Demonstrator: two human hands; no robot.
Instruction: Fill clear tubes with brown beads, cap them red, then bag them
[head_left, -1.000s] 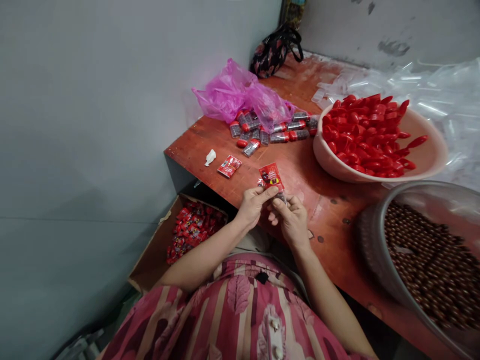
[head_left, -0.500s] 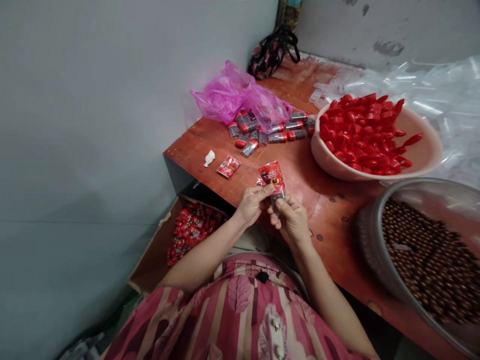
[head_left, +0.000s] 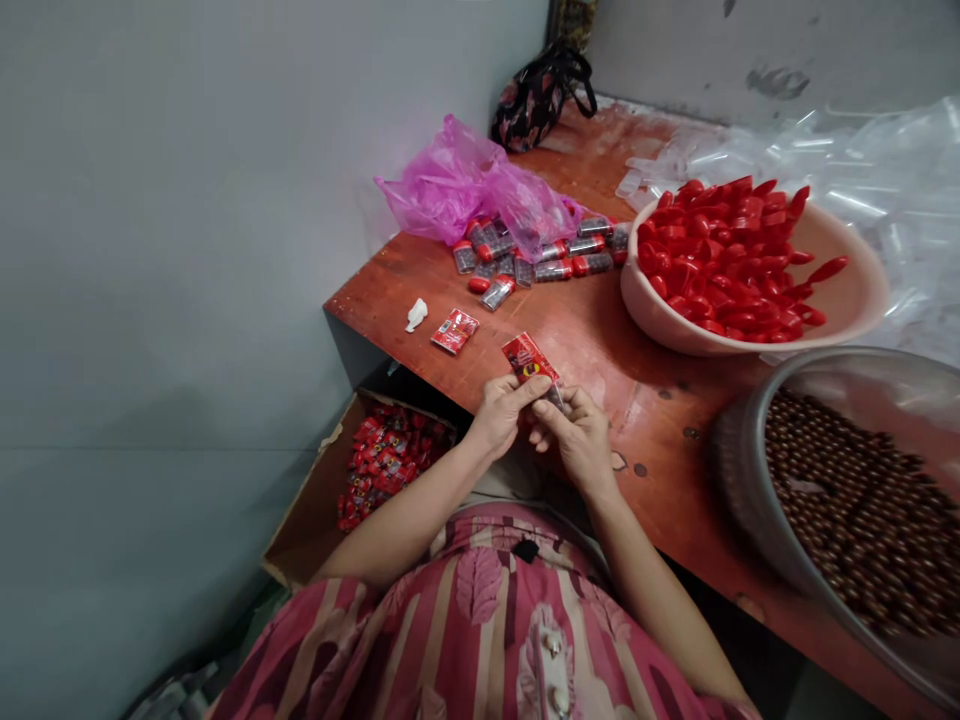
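The printed red packet (head_left: pixel 525 353) is sitting between both hands' fingertips, its top projecting beyond them, with a small clear container (head_left: pixel 555 397) showing at its lower end. The left hand (head_left: pixel 499 420) is pinching the packet's face under the thumb; the right hand (head_left: pixel 585 440) is closing thumb and fingers on the container. The film is probably behaving as light, limp and slightly slippery, creasing easily, while the container is likely giving a stiffer grip at its sides; the packet's edges are offering the gentler hold. Compared with half a second ago, the packet's top is leaning further toward the left fingers, and less of the container is showing. Beyond the left fingertips, flat red packets (head_left: pixel 454 331) are lying beside a white scrap (head_left: pixel 416 315); filled containers (head_left: pixel 553 270) are lying farther out.
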